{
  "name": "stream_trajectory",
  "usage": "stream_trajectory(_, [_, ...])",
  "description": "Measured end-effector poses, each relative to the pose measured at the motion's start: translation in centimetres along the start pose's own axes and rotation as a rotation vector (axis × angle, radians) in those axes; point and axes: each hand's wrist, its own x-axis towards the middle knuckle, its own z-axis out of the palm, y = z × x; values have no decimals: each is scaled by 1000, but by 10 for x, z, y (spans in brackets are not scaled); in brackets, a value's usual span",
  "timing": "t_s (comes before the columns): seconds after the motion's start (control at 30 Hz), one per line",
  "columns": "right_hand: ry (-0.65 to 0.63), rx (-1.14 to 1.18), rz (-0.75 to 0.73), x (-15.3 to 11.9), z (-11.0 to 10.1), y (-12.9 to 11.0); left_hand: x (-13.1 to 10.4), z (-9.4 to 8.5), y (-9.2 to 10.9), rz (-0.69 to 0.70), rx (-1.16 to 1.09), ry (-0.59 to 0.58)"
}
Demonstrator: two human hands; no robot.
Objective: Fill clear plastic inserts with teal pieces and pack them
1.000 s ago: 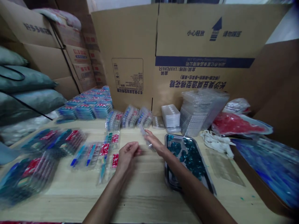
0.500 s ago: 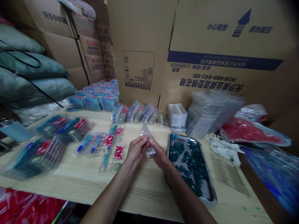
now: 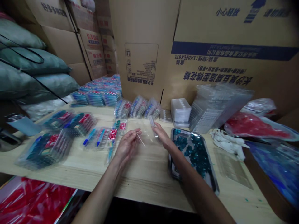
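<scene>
The hands have moved apart since the earlier frame, where they met over the clear tray. The left hand [image 3: 128, 142] is mostly closed, thumb and fingertips pinching a thin stick [image 3: 141, 140] that slants down to the right. The right hand [image 3: 161, 134] is partly curled, gripping the clear tray [image 3: 153, 125] on edge above the middle of the worktop [image 3: 144, 177]; the blur hides its exact finger contact. Just right of it lies a metal tray [image 3: 211, 161] of dark teal pieces [image 3: 201, 158], with a white glove [image 3: 227, 143] farther right. Filled packs [image 3: 54, 147] stand left.
</scene>
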Motion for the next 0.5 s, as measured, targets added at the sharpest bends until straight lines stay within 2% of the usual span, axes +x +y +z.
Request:
stream_trajectory(0.07, [-15,-271,97,15,-5,2,-18,-8,7,-80,-37,-82])
stream_trajectory(0.17, [-23,-355,131,28,-3,2,-43,-16,-1,-238,-46,-205])
stream_trajectory(0.27, [-50,-411,115,28,-6,4,-57,-27,-22,-389,47,-230])
stream_trajectory(0.33, [-37,-435,62,18,-20,14,-61,-36,-33,-458,251,-204])
stream_trajectory(0.4, [-2,-442,21,1,-43,32,-65,-41,-40,-396,628,-124])
stream_trajectory(0.47, [18,-463,17,-23,-68,57,-71,-38,-43,-142,1080,-13])
stream_trajectory(0.5, [13,-487,9,-38,-79,70,-75,-34,-45,17,1274,-9])
